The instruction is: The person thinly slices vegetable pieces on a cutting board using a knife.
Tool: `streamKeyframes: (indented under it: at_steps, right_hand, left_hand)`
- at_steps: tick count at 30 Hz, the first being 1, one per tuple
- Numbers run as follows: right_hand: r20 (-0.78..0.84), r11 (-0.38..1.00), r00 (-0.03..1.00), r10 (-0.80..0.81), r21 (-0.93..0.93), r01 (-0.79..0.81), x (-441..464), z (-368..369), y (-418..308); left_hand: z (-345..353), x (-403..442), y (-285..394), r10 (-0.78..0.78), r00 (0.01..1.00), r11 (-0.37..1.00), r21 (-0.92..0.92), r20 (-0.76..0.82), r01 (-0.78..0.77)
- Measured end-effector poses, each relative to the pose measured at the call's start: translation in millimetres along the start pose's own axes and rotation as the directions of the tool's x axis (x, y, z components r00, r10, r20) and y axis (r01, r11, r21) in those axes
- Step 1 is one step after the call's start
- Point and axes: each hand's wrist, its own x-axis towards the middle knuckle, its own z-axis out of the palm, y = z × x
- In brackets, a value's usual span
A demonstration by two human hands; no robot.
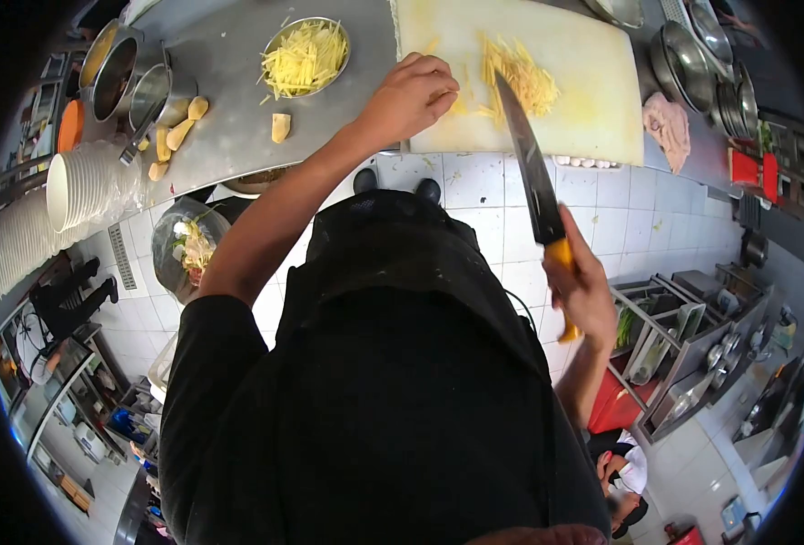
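Observation:
My right hand is wrapped round the yellow handle of a large knife. The blade points up and to the left, its tip at a pile of yellow shreds on the white cutting board. Over the board's left edge is my left hand, fingers curled together; whether anything small is between them I cannot make out. A metal bowl heaped with similar shreds stands left of the board. Below the bowl lies a cut yellow piece.
Knobbly pieces, metal pots and stacked white containers occupy the counter's left. Right of the board lie a pinkish cloth and metal bowls. A lined bin stands below. Another person is at lower right.

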Motion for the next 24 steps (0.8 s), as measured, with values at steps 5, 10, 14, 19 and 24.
streamKeyframes:
  at_steps: [5, 10, 14, 19, 24]
  right_hand:
    - [-0.058, 0.992, 0.991, -0.122, -0.046, 0.119, 77, 48, -29]
    - [-0.057, 0.946, 0.964, -0.260, -0.213, 0.243, 140, 74, -31]
    - [-0.038, 0.911, 0.961, -0.274, -0.330, 0.247, 147, 76, -34]
    - [-0.037, 0.885, 0.964, -0.262, -0.408, 0.225, 146, 82, -34]
    - [-0.039, 0.868, 0.959, -0.281, -0.436, 0.237, 144, 88, -35]
  left_hand:
    - [4, -10, 4, -0.031, 0.997, 0.999, 0.017, -0.073, 0.033]
    - [10, -16, 4, -0.018, 0.997, 1.000, -0.004, -0.076, 0.018]
    - [7, -12, 6, -0.019, 0.996, 1.000, -0.013, -0.090, 0.018]
    - [12, -3, 3, 0.033, 0.999, 0.999, 0.029, -0.030, -0.032]
    - [16, -2, -3, 0.075, 0.996, 0.995, 0.065, 0.044, -0.078]
